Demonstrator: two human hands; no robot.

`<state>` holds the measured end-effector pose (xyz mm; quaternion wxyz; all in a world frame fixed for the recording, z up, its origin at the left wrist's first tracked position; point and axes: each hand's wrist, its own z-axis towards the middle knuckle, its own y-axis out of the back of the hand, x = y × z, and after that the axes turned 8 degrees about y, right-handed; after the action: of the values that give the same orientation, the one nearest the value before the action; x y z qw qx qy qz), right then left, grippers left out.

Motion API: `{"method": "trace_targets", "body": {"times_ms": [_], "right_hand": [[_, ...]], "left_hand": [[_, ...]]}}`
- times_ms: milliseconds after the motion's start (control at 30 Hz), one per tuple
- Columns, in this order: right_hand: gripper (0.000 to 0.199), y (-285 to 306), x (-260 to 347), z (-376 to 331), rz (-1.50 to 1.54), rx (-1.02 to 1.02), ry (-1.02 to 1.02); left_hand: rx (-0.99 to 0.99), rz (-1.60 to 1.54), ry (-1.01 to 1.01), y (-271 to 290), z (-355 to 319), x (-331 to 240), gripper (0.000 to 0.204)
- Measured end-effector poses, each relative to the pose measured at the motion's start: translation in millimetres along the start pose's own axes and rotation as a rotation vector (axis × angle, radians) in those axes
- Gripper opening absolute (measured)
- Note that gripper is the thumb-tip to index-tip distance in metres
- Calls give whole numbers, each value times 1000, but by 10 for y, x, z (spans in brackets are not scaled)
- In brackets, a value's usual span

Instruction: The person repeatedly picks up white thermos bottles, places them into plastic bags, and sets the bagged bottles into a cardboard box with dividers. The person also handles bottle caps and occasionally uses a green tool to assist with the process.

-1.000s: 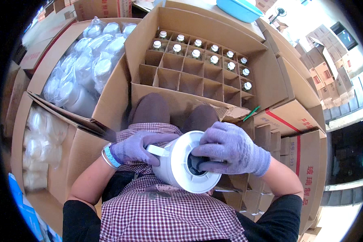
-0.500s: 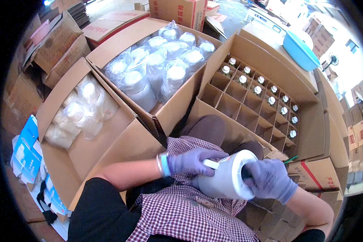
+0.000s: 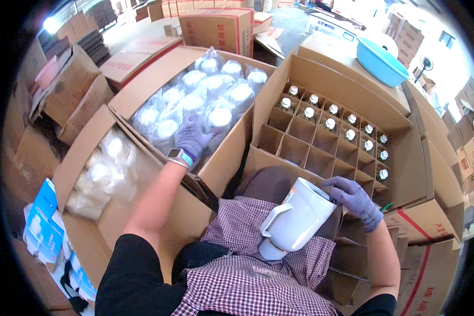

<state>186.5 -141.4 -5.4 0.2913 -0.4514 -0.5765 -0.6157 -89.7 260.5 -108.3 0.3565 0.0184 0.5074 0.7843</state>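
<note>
Here, glossy cylindrical jug (image 3: pixel 304 217).

The left hand (image 3: pixel 193 139) has let go of the white jug's handle (image 3: pixel 275 220) and moved over to the open carton (image 3: pixel 228 159), where it now reaches, fingers spread, among the plastic-wrapped containers (image 3: pixel 167 129). The white jug (image 3: pixel 303 213) has swung round and now leans across the lap with its wide end up. The right hand (image 3: pixel 353 199) has drawn back from deep in the opening to its edge, though whether the fingertips remain inside is hard to tell.
</note>
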Motion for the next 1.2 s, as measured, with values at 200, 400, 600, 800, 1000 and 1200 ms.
{"method": "trace_targets", "body": {"times_ms": [200, 400, 600, 800, 1000, 1200], "right_hand": [[35, -53, -158, -33, -168, -137, 52], [38, -104, 373, 88, 144, -244, 188], [101, -483, 716, 581, -396, -721, 710], [57, 29, 346, 958, -232, -1124, 372], [26, 211, -256, 1090, 585, -1075, 308], [13, 186, -714, 771, -100, -836, 324]], "left_hand": [[1104, -370, 208, 107, 854, -20, 34], [1175, -1978, -235, 1308, 1387, -1049, 41], [1465, -2452, -714, 1234, 1487, -2708, 41], [1272, -2215, -207, 856, 991, -3316, 66], [96, -956, -553, 242, -185, -3004, 110], [-57, -637, -247, -686, -167, -2372, 70]]}}
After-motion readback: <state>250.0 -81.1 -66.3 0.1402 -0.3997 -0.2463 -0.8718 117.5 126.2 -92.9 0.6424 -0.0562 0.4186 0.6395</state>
